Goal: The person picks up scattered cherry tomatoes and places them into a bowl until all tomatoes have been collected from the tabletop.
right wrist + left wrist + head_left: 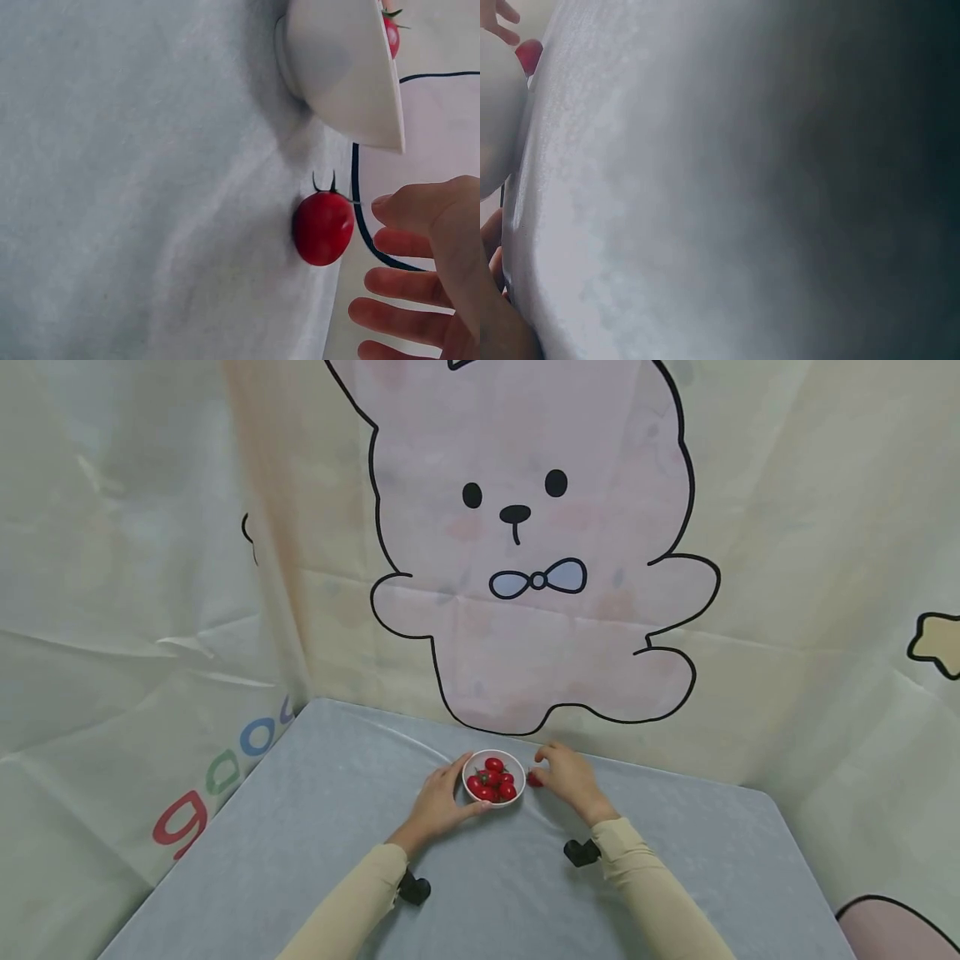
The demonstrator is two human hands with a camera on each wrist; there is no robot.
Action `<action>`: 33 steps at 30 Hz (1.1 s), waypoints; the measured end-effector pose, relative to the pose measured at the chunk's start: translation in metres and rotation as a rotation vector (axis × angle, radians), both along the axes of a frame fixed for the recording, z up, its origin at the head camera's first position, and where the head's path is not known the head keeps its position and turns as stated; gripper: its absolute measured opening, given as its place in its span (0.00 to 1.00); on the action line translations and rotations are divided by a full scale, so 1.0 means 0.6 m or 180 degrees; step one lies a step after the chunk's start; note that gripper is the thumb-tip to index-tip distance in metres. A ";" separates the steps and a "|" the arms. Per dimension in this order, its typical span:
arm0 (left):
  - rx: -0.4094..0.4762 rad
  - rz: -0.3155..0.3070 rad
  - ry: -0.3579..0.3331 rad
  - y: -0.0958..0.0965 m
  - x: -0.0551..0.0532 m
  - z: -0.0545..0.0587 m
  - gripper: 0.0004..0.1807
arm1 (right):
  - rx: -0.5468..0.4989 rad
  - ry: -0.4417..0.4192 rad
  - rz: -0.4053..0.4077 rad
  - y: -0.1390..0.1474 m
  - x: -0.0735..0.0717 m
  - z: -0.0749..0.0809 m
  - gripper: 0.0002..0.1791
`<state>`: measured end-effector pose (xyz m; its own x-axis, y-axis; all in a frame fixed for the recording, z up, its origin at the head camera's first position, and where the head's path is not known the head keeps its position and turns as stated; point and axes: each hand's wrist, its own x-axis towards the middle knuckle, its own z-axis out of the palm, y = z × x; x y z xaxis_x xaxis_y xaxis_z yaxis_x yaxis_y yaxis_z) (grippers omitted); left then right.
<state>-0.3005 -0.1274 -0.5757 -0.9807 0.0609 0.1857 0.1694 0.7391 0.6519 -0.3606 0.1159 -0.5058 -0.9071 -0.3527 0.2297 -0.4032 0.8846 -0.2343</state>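
A white bowl [341, 71] filled with several red cherry tomatoes [492, 779], some with green stems, stands near the far side of the table. My left hand [438, 802] grips it from the left, thumb at the near rim and fingers round the far-left side. One loose cherry tomato [323, 228], green stem on top, lies on the cloth just right of the bowl. Above and beside that tomato hovers my right hand [570, 777], its fingers spread and slightly bent. In the right wrist view a gap shows between the fingers and the tomato.
Pale grey-blue cloth [300, 843] covers the table. Right behind the far edge hangs a cream curtain [810, 568] with a cartoon bear, and another curtain [112, 610] hangs along the left. A black device [581, 852] sits at the right wrist, with another [414, 889] at the left.
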 end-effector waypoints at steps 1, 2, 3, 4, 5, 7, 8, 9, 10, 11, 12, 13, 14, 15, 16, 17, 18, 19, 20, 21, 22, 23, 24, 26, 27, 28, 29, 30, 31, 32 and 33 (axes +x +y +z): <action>-0.0004 0.0005 -0.0003 -0.001 0.000 -0.001 0.55 | 0.0005 0.0018 -0.0008 0.001 0.000 -0.003 0.13; -0.0011 0.0016 -0.0016 -0.001 0.000 -0.003 0.55 | 0.0024 0.0035 -0.0016 0.001 -0.001 -0.006 0.13; -0.0021 0.0021 -0.0019 -0.002 0.000 -0.004 0.55 | 0.0040 0.0057 -0.0021 0.002 -0.001 -0.009 0.13; -0.0033 0.0018 -0.0016 -0.002 -0.001 -0.005 0.55 | 0.0048 0.0077 -0.0024 0.003 -0.002 -0.011 0.13; -0.0040 0.0020 -0.0026 -0.001 -0.001 -0.005 0.55 | 0.0043 0.0068 -0.0030 0.005 -0.003 -0.013 0.13; -0.0048 0.0031 -0.0050 -0.001 -0.001 -0.005 0.56 | 0.0032 0.0039 -0.0046 0.007 -0.003 -0.015 0.13; -0.0051 0.0034 -0.0054 -0.001 -0.001 -0.005 0.56 | 0.0033 0.0016 -0.0051 0.008 -0.004 -0.017 0.14; -0.0051 0.0032 -0.0055 -0.001 0.000 -0.004 0.56 | 0.0032 -0.0004 -0.0058 0.008 -0.004 -0.018 0.14; -0.0050 0.0034 -0.0059 -0.001 0.000 -0.005 0.56 | 0.0033 -0.0035 -0.0063 0.009 -0.003 -0.017 0.14; -0.0053 0.0045 -0.0074 -0.001 0.000 -0.004 0.56 | 0.0030 -0.0061 -0.0070 0.009 -0.002 -0.017 0.14; -0.0051 0.0044 -0.0078 -0.001 0.000 -0.004 0.56 | 0.0024 -0.0076 -0.0075 0.009 -0.001 -0.016 0.15; -0.0045 0.0043 -0.0074 -0.001 -0.001 -0.004 0.56 | 0.0032 -0.0082 -0.0081 0.009 -0.001 -0.017 0.15; -0.0041 0.0039 -0.0066 -0.001 -0.001 -0.004 0.56 | 0.0030 -0.0078 -0.0081 0.009 0.000 -0.017 0.15; -0.0031 0.0035 -0.0061 -0.001 -0.002 -0.004 0.56 | 0.0026 -0.0075 -0.0084 0.009 0.000 -0.018 0.15; -0.0023 0.0035 -0.0057 -0.001 -0.002 -0.004 0.56 | 0.0030 -0.0070 -0.0085 0.009 0.000 -0.019 0.15; -0.0020 0.0034 -0.0052 -0.001 -0.002 -0.004 0.56 | 0.0042 -0.0058 -0.0084 0.009 -0.001 -0.022 0.15; -0.0022 0.0034 -0.0052 -0.001 -0.002 -0.004 0.56 | 0.0062 -0.0050 -0.0085 0.010 -0.001 -0.025 0.15; -0.0026 0.0035 -0.0046 -0.002 -0.002 -0.005 0.56 | 0.0079 -0.0039 -0.0090 0.010 -0.002 -0.028 0.15; -0.0036 0.0036 -0.0045 -0.002 -0.002 -0.005 0.56 | 0.0092 -0.0029 -0.0088 0.010 -0.002 -0.031 0.14; -0.0054 0.0036 -0.0048 -0.002 -0.002 -0.005 0.56 | 0.0106 -0.0030 -0.0085 0.010 -0.002 -0.033 0.14; -0.0068 0.0036 -0.0052 -0.001 -0.002 -0.006 0.56 | 0.0116 -0.0050 -0.0086 0.009 -0.002 -0.035 0.14; -0.0070 0.0032 -0.0054 -0.001 -0.002 -0.006 0.56 | 0.0113 -0.0065 -0.0088 0.009 -0.001 -0.036 0.14; -0.0053 0.0021 -0.0044 -0.001 -0.002 -0.006 0.56 | 0.0104 -0.0094 -0.0098 0.009 0.000 -0.036 0.13; -0.0037 0.0018 -0.0045 -0.001 -0.002 -0.004 0.56 | 0.0108 -0.0154 -0.0126 0.008 0.001 -0.037 0.13; -0.0034 0.0016 -0.0047 -0.001 -0.002 -0.004 0.56 | 0.0116 -0.0193 -0.0144 0.007 0.002 -0.037 0.13; -0.0024 0.0018 -0.0047 -0.001 -0.002 -0.004 0.56 | 0.0125 -0.0227 -0.0161 0.006 0.003 -0.037 0.13; -0.0020 0.0018 -0.0045 -0.001 -0.001 -0.003 0.56 | 0.0138 -0.0237 -0.0174 0.006 0.002 -0.037 0.13; -0.0021 0.0019 -0.0025 -0.001 -0.001 -0.003 0.56 | 0.0148 -0.0256 -0.0184 0.005 0.002 -0.037 0.14; -0.0037 0.0027 -0.0018 -0.001 -0.002 -0.003 0.56 | 0.0159 -0.0260 -0.0190 0.004 0.002 -0.037 0.14; -0.0036 0.0023 0.0004 -0.001 -0.002 -0.003 0.56 | 0.0162 -0.0261 -0.0191 0.004 0.002 -0.037 0.14; -0.0042 0.0017 0.0027 -0.001 -0.002 -0.003 0.55 | 0.0156 -0.0260 -0.0188 0.003 0.002 -0.037 0.14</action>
<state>-0.3018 -0.1280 -0.5774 -0.9794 0.0583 0.1933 0.1709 0.7485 0.6407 -0.3597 0.1180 -0.5279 -0.9417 -0.3069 0.1381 -0.3313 0.9175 -0.2202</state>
